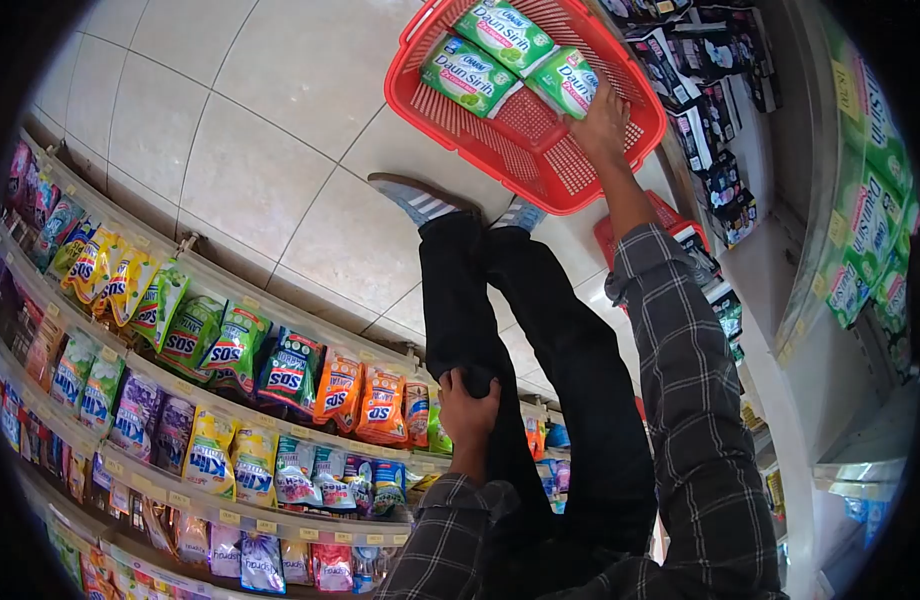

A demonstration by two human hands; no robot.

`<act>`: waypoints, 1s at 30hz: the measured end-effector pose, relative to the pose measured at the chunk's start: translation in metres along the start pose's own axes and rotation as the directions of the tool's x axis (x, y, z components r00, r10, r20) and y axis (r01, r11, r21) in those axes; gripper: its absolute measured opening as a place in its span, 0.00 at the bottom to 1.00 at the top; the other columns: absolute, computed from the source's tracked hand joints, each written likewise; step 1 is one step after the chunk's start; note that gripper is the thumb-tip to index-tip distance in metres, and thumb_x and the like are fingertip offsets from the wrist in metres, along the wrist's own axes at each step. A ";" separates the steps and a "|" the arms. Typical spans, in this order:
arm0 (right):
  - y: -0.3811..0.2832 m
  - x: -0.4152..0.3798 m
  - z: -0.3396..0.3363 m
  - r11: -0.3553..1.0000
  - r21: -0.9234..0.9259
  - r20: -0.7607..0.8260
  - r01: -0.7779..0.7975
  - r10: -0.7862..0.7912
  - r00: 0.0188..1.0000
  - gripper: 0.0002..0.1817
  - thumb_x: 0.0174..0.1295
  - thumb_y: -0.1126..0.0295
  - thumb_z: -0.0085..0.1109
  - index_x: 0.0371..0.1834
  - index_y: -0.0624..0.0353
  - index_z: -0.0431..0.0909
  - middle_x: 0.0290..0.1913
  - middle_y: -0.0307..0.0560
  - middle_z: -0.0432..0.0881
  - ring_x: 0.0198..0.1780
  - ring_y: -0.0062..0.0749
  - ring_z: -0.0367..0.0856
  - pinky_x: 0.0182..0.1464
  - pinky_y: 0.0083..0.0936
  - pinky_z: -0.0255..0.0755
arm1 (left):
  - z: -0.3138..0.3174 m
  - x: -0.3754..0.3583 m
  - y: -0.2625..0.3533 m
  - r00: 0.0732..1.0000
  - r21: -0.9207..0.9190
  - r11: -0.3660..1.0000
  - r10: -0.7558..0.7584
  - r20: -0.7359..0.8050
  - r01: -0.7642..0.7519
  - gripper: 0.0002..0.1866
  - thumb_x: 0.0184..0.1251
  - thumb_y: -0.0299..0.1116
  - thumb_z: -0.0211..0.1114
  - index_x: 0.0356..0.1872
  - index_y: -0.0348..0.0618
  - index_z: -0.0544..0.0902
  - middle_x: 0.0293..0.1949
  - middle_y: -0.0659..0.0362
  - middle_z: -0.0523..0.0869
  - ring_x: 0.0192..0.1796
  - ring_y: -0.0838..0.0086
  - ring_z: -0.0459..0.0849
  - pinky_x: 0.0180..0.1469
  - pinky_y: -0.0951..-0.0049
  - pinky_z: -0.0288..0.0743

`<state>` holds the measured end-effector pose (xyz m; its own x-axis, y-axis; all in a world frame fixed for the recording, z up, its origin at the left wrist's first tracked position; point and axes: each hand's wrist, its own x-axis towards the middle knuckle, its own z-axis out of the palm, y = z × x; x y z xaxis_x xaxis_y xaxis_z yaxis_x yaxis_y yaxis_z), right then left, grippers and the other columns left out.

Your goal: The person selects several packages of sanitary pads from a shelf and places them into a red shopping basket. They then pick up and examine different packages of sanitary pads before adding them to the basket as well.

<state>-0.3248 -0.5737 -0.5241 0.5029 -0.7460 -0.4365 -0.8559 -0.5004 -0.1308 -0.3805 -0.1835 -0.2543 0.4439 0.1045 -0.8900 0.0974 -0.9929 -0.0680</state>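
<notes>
A red plastic basket (525,183) stands on the floor at the top, with three green-and-white packs of Charm Daun Sirih pads inside. My right hand (602,125) reaches into it, fingers closed at the edge of the right-hand pad pack (563,80). Touching that one, another pad pack (505,36) lies at the far side, and a third pad pack (470,75) is at the left. My left hand (469,405) rests on my bent knee, its thumb and fingers apart and nothing held.
Shelves at left carry SOS pouches (238,345) and So Klin pouches (212,455). On the right, a shelf holds more green pad packs (873,215), with dark packs (720,50) low beside the basket. A second red basket (602,240) is partly hidden by my right arm. Tiled floor (270,150) lies between.
</notes>
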 end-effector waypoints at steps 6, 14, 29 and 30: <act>-0.009 -0.016 0.013 0.993 -0.119 -0.011 -0.004 0.003 1.000 0.56 0.53 0.49 0.74 0.80 0.47 0.47 0.79 0.55 0.53 0.78 0.57 0.53 0.75 0.65 0.51 | -0.003 0.000 0.002 0.999 0.026 0.999 -0.032 0.040 0.031 0.32 0.52 0.51 0.73 0.54 0.45 0.77 0.59 0.51 0.77 0.59 0.48 0.78 0.57 0.49 0.76; 0.004 -0.005 0.042 0.996 0.076 0.419 -0.038 0.002 0.908 0.46 0.61 0.52 0.67 0.80 0.46 0.54 0.83 0.50 0.44 0.79 0.52 0.56 0.75 0.47 0.60 | -0.002 0.002 -0.005 0.999 0.033 0.999 0.001 0.040 -0.002 0.32 0.52 0.52 0.72 0.55 0.46 0.77 0.60 0.52 0.76 0.59 0.49 0.78 0.57 0.49 0.76; 0.019 -0.129 -0.030 0.773 0.634 0.061 0.023 -0.080 0.995 0.25 0.66 0.61 0.64 0.62 0.64 0.75 0.61 0.63 0.78 0.65 0.53 0.75 0.68 0.39 0.68 | -0.009 0.003 0.016 0.993 0.024 0.993 0.117 -0.005 -0.117 0.27 0.51 0.47 0.74 0.49 0.43 0.78 0.54 0.48 0.78 0.56 0.45 0.79 0.55 0.48 0.76; 0.018 -0.140 -0.057 0.766 0.643 0.062 0.005 -0.058 0.996 0.21 0.67 0.63 0.63 0.58 0.65 0.77 0.58 0.61 0.80 0.62 0.52 0.78 0.65 0.38 0.70 | -0.007 0.002 0.021 0.988 0.069 0.987 0.150 -0.046 -0.147 0.27 0.51 0.47 0.73 0.49 0.43 0.78 0.54 0.48 0.78 0.56 0.45 0.79 0.55 0.48 0.76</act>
<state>-0.4035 -0.5029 -0.4146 0.5433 -0.6869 -0.4827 -0.7312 -0.1045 -0.6742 -0.3714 -0.2039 -0.2542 0.4944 -0.0435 -0.8682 -0.0306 -0.9990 0.0326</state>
